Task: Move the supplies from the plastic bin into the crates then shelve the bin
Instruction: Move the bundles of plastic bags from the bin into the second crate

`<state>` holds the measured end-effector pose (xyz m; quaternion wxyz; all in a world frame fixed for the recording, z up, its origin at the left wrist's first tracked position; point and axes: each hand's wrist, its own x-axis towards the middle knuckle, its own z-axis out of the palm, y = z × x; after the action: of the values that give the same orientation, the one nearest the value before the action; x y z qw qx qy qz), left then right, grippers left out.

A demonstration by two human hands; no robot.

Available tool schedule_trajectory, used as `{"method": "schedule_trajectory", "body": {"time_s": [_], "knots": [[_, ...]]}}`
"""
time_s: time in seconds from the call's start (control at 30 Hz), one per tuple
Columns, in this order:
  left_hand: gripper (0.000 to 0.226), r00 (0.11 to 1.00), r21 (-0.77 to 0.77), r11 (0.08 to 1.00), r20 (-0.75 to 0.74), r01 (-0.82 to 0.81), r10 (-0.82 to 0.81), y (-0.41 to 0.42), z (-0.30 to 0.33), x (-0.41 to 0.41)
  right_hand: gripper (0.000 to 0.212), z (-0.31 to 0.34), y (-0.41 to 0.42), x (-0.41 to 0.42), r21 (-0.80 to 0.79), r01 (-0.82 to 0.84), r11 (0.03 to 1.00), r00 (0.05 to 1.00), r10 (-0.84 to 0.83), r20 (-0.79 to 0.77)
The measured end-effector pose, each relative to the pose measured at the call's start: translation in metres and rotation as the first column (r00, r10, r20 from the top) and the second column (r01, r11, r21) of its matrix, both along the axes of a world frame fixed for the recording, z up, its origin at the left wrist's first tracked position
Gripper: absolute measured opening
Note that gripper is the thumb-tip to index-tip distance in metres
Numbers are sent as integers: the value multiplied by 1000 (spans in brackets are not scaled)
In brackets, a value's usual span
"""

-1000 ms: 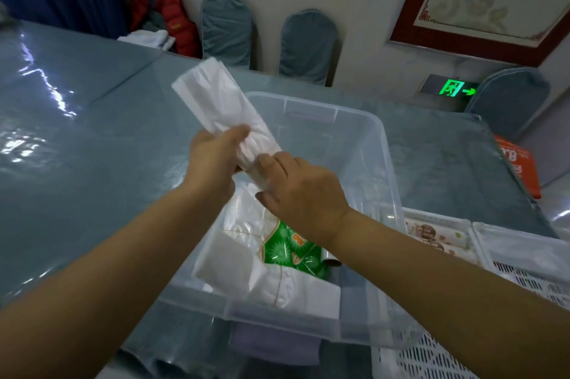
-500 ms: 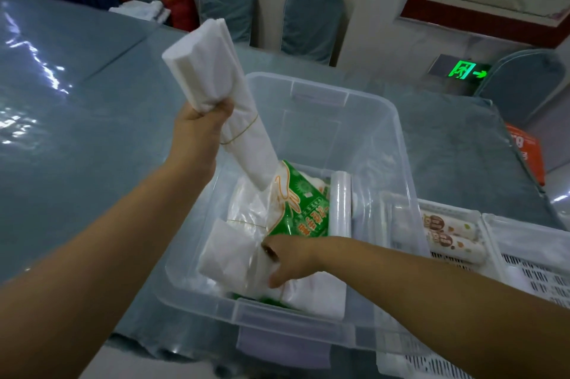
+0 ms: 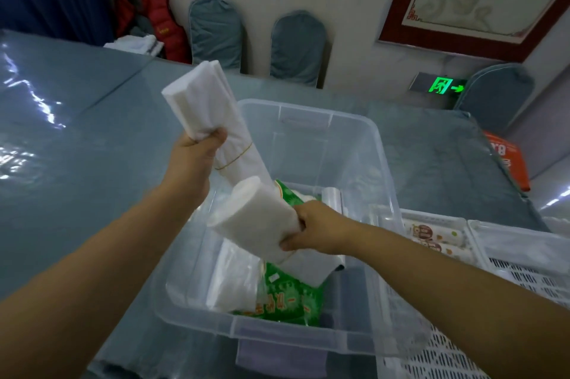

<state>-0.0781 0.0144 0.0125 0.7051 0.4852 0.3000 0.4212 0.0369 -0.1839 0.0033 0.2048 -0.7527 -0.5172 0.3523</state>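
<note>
A clear plastic bin stands on the table in front of me. My left hand grips a long white bundle of bags, tied with a rubber band, above the bin's left rim. Over the middle of the bin, my right hand holds a second white bundle. Inside the bin lie a green printed packet, more white bag bundles and a clear film roll. White perforated crates sit to the right, one holding printed packs.
The grey table stretches left and back under a shiny cover. Covered chairs line the far wall, with a red jacket in the corner. An orange box lies at the table's right edge.
My right hand reached down into the bin and has come up holding a second white bundle. My left hand has kept its bundle raised at the left.
</note>
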Motion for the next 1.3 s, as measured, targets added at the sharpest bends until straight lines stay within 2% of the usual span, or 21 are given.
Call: {"method": "schedule_trajectory", "body": {"time_s": [0.07,0.13,0.3,0.37,0.43,0.57,0.67,0.77,0.83,1.0,1.07,1.17,1.3], "knots": [[12,998,-5,998,-19,64,-64,-6,8,2,19,27,-9,9,147,162,976,984,-150,-93],[11,985,56,984,-41,167,-165,-19,22,10,19,53,-16,19,297,292,909,955,-261,-142],[14,930,137,923,35,359,-367,-62,72,43,20,112,-25,36,600,446,664,888,-411,-205],[13,907,175,902,83,394,-412,-77,95,57,15,132,-31,45,660,473,585,866,-446,-225],[11,897,203,895,123,397,-426,-93,115,71,24,148,-39,55,685,498,531,850,-454,-267],[14,906,188,910,145,370,-398,-127,142,103,17,165,-61,73,719,496,487,843,-467,-265],[30,921,114,920,61,376,-384,-156,147,131,25,162,-88,93,694,507,510,840,-472,-267],[31,914,41,916,51,400,-401,-194,144,161,46,154,-125,119,631,558,539,813,-508,-284],[32,901,0,901,19,434,-434,-224,142,182,52,149,-155,140,606,580,545,799,-525,-293],[43,820,-37,825,-96,564,-565,-317,116,248,43,122,-252,204,524,649,552,757,-537,-371],[38,798,-56,809,-141,585,-586,-362,95,279,34,102,-297,234,478,698,534,716,-549,-431],[24,782,-162,800,-172,577,-599,-420,58,325,26,66,-360,271,352,777,523,628,-602,-493],[30,727,-325,761,-246,562,-641,-498,-10,375,44,5,-450,310,74,828,556,522,-717,-462]]}}
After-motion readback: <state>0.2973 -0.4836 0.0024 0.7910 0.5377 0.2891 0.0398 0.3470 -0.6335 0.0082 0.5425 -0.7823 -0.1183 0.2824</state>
